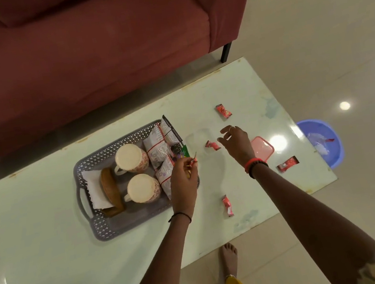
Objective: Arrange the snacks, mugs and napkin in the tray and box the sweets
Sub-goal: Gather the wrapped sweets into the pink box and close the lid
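Observation:
A grey perforated tray (111,229) on the white table holds two mugs (131,158) (142,188), a white napkin (93,187), a brown biscuit pack (109,187) and several snack packets (157,146). My left hand (184,179) hovers over the tray's right edge, pinching a small red-wrapped sweet. My right hand (236,143) is open, fingers spread, just right of a red sweet (212,145) lying by a clear box (199,139). The pink lid (263,147) lies partly under my right wrist. Other red sweets (223,111) (287,164) (227,205) are scattered on the table.
A dark red sofa (69,62) stands behind the table (49,239). A blue basin (323,141) sits on the floor past the table's right end. My bare foot (229,258) is at the table's near edge.

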The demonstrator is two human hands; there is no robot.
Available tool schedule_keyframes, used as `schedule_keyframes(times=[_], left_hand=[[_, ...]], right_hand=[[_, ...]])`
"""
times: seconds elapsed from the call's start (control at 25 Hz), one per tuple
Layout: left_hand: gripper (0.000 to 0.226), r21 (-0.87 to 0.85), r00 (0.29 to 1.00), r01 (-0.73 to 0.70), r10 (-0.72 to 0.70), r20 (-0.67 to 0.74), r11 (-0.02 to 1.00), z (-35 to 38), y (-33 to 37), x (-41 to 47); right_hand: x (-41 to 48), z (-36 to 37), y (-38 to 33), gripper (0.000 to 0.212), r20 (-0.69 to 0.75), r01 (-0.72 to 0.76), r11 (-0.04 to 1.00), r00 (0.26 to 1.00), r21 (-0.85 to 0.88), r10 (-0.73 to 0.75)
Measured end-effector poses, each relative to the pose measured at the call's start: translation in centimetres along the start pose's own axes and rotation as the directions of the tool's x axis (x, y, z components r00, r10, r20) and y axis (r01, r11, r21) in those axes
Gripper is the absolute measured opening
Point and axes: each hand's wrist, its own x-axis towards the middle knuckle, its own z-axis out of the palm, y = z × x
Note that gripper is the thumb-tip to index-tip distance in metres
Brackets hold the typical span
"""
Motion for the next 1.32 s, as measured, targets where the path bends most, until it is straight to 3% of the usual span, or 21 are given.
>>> schedule_keyframes(times=[0.12, 0.24, 0.52, 0.6, 0.72, 0.84, 0.92, 1.0, 1.16, 1.32], left_hand=[[0.013, 0.166, 0.989, -0.144, 0.135, 0.063, 0.976, 1.7, 1.3, 3.0], [0.018, 0.461, 0.972, -0.232, 0.220, 0.079, 0.856, 3.8, 2.2, 5.8], [0.027, 0.728, 0.965, -0.258, 0.139, 0.220, 0.635, 7.8, 2.2, 9.3], [0.028, 0.718, 0.971, -0.232, 0.118, 0.206, 0.656, 7.5, 1.9, 9.3], [0.024, 0.588, 0.976, -0.212, 0.201, 0.084, 0.781, 5.7, 1.6, 7.5], [0.015, 0.407, 0.960, -0.237, 0.277, -0.041, 0.882, 3.8, 1.0, 2.6], [0.010, 0.351, 0.965, -0.229, 0.259, -0.040, 0.908, 2.3, 0.0, -1.9], [0.010, 0.356, 0.978, -0.187, 0.208, -0.020, 0.916, 1.2, -1.4, -6.0], [0.012, 0.401, 0.999, -0.047, 0.040, 0.026, 0.915, -1.8, -5.9, -12.5], [0.026, 0.546, 0.990, 0.050, -0.114, 0.085, 0.836, -3.7, -10.3, -14.3]], right_hand=[[-0.9, -1.1, 1.6, 0.018, -0.028, -0.008, 0.999, 1.000, 0.033, 0.009], [-2.3, -1.9, 3.3, 0.018, -0.041, -0.020, 0.999, 0.999, 0.033, 0.022], [-3.8, -3.1, 5.8, 0.020, -0.027, -0.021, 0.998, 0.999, 0.066, 0.023], [-3.9, -3.2, 5.8, 0.019, -0.027, -0.015, 0.998, 0.999, 0.068, 0.017], [-4.6, -2.5, 5.6, 0.015, 0.000, 0.002, 1.000, 1.000, 0.030, -0.002], [-6.3, -1.3, 5.4, 0.016, 0.060, -0.028, 0.999, 0.998, -0.018, 0.029], [-8.1, -0.3, 5.3, 0.015, 0.110, -0.057, 0.998, 0.992, -0.039, 0.061], [-9.8, 0.7, 5.6, 0.010, 0.157, -0.093, 0.991, 0.982, -0.092, 0.107], [-13.2, 3.1, 6.2, 0.026, 0.177, -0.116, 0.972, 0.972, -0.205, 0.154], [-14.6, 5.3, 6.5, 0.036, 0.166, -0.094, 0.958, 0.976, -0.271, 0.143]])
